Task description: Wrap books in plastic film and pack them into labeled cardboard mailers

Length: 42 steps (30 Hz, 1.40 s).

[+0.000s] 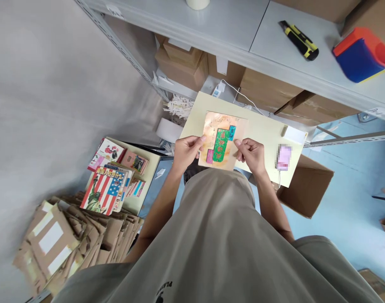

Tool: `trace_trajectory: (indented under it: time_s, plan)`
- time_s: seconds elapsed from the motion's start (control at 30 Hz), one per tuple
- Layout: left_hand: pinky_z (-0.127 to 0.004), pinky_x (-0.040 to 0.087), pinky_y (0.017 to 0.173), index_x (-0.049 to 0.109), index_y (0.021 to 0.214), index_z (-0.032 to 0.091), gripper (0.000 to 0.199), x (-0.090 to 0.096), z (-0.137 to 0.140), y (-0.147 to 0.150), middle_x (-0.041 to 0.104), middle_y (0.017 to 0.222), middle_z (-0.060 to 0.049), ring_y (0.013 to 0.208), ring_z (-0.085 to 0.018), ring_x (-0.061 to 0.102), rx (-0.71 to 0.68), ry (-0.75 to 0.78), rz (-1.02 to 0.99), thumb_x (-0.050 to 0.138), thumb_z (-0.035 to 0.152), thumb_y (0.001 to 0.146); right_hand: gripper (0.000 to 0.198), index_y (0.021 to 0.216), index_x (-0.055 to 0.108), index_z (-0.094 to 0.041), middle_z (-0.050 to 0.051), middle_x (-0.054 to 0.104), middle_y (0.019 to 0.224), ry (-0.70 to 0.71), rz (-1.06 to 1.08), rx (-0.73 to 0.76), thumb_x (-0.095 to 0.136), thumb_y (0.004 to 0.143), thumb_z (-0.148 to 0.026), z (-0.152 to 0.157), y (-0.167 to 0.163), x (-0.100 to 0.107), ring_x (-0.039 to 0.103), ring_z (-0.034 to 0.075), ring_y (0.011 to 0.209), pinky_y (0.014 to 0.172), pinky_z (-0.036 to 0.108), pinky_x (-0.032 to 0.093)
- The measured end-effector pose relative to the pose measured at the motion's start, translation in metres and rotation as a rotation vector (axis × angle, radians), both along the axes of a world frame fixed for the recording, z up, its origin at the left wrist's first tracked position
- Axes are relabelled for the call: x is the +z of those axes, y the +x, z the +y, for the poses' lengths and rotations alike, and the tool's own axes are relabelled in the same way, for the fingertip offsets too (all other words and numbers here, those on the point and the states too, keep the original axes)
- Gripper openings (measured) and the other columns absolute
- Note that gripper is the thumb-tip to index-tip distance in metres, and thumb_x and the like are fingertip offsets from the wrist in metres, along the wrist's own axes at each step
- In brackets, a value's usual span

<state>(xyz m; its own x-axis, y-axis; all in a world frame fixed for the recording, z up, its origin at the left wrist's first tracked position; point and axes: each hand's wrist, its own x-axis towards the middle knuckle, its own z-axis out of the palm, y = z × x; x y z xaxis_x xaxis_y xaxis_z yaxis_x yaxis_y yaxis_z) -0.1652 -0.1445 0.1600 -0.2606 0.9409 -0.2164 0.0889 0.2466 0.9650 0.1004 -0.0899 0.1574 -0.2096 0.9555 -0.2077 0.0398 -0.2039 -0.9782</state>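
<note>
A worn book with a pale orange cover and green, blue and pink title blocks is held up over the near edge of a cream tabletop. My left hand pinches its left edge between thumb and fingers. On the opposite edge, my right hand is closed with its thumb against the cover. To the right on the tabletop lie a phone with a pink blurred screen and a cable, and a white box.
A grey shelf above carries a utility knife and a red-and-blue container. Cardboard boxes stand beneath it. Left are stacked books on a side table and flattened cartons. An open carton sits at right.
</note>
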Motion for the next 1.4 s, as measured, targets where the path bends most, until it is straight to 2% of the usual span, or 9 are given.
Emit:
trace_trajectory:
  time_s: [0.17, 0.33, 0.53, 0.67, 0.8, 0.93, 1.1, 1.27, 1.4]
  plan:
    - [-0.027, 0.032, 0.040, 0.083, 0.075, 0.021, 0.072, 0.000, -0.005, 0.005, 0.083, 0.072, -0.007, 0.039, -0.010, 0.051, 0.018, -0.008, 0.045, 0.087, 0.091, 0.091, 0.073, 0.074, 0.067, -0.027, 0.000, 0.071, 0.053, -0.030, -0.020, 0.030, 0.091, 0.086, -0.095, -0.004, -0.004, 0.000, 0.056, 0.015, 0.041, 0.040, 0.028, 0.046]
    - [-0.028, 0.048, 0.045, 0.090, 0.084, 0.019, 0.082, -0.004, -0.015, -0.003, 0.084, 0.071, -0.010, 0.049, -0.017, 0.067, 0.094, -0.008, -0.023, 0.074, 0.098, 0.097, 0.084, 0.091, 0.081, -0.024, 0.008, 0.085, 0.075, -0.067, 0.067, 0.068, 0.068, 0.094, -0.107, -0.010, 0.005, -0.003, 0.081, 0.024, 0.063, 0.053, 0.034, 0.068]
    - [-0.043, 0.077, 0.093, 0.093, 0.121, 0.019, 0.072, -0.015, -0.015, -0.002, 0.093, 0.115, -0.014, 0.110, -0.034, 0.091, 0.231, 0.052, -0.102, 0.104, 0.076, 0.078, 0.075, 0.116, 0.092, -0.028, 0.010, 0.093, 0.127, 0.007, 0.012, 0.098, 0.072, 0.100, -0.098, -0.007, 0.003, -0.015, 0.091, 0.032, 0.116, 0.096, 0.049, 0.081]
    - [-0.040, 0.076, 0.096, 0.081, 0.143, 0.023, 0.072, -0.015, -0.013, 0.019, 0.094, 0.122, -0.012, 0.111, -0.030, 0.092, 0.292, 0.099, 0.044, 0.100, 0.067, 0.090, 0.071, 0.138, 0.089, -0.030, 0.012, 0.078, 0.167, 0.057, -0.050, 0.115, 0.086, 0.097, -0.088, -0.010, -0.017, -0.022, 0.073, 0.039, 0.158, 0.124, 0.060, 0.071]
    - [-0.042, 0.074, 0.108, 0.075, 0.156, 0.028, 0.068, -0.014, -0.017, 0.055, 0.092, 0.133, -0.011, 0.117, -0.030, 0.091, 0.173, 0.127, 0.205, 0.095, 0.062, 0.100, 0.088, 0.155, 0.078, -0.031, 0.014, 0.079, 0.164, 0.015, 0.092, 0.208, 0.089, 0.091, -0.091, -0.019, -0.046, -0.029, 0.079, 0.038, 0.150, 0.119, 0.056, 0.073]
    - [-0.046, 0.069, 0.121, 0.077, 0.159, 0.031, 0.060, -0.010, -0.024, 0.067, 0.088, 0.147, -0.010, 0.132, -0.032, 0.087, -0.056, 0.176, 0.300, 0.091, 0.053, 0.105, 0.073, 0.123, 0.082, -0.027, 0.011, 0.092, 0.125, -0.062, 0.093, -0.006, 0.086, 0.090, -0.093, -0.019, -0.052, -0.043, 0.088, 0.031, 0.114, 0.102, 0.047, 0.076]
    - [-0.054, 0.059, 0.131, 0.077, 0.159, 0.024, 0.069, -0.008, -0.022, 0.023, 0.080, 0.161, -0.018, 0.155, -0.039, 0.072, 0.091, 0.209, 0.380, 0.094, 0.055, 0.099, 0.071, 0.121, 0.079, -0.027, 0.008, 0.091, 0.113, -0.134, 0.124, -0.001, 0.087, 0.089, -0.090, -0.005, -0.023, -0.051, 0.088, 0.033, 0.111, 0.090, 0.045, 0.076]
    - [-0.040, 0.068, 0.098, 0.087, 0.138, 0.019, 0.069, -0.022, -0.011, -0.005, 0.092, 0.118, -0.014, 0.112, -0.031, 0.087, 0.019, 0.002, -0.037, 0.095, 0.069, 0.092, 0.069, 0.122, 0.081, -0.028, 0.009, 0.092, 0.119, -0.133, 0.125, 0.068, 0.089, 0.090, -0.088, 0.003, -0.012, -0.045, 0.088, 0.035, 0.119, 0.095, 0.048, 0.076]
    - [-0.037, 0.068, 0.097, 0.090, 0.129, 0.019, 0.066, -0.047, -0.006, -0.003, 0.092, 0.112, -0.010, 0.107, -0.028, 0.086, 0.086, -0.043, -0.174, 0.100, 0.066, 0.085, 0.070, 0.133, 0.078, -0.030, 0.009, 0.091, 0.130, -0.176, 0.156, 0.096, 0.090, 0.092, -0.085, 0.008, -0.016, -0.052, 0.087, 0.035, 0.126, 0.104, 0.051, 0.076]
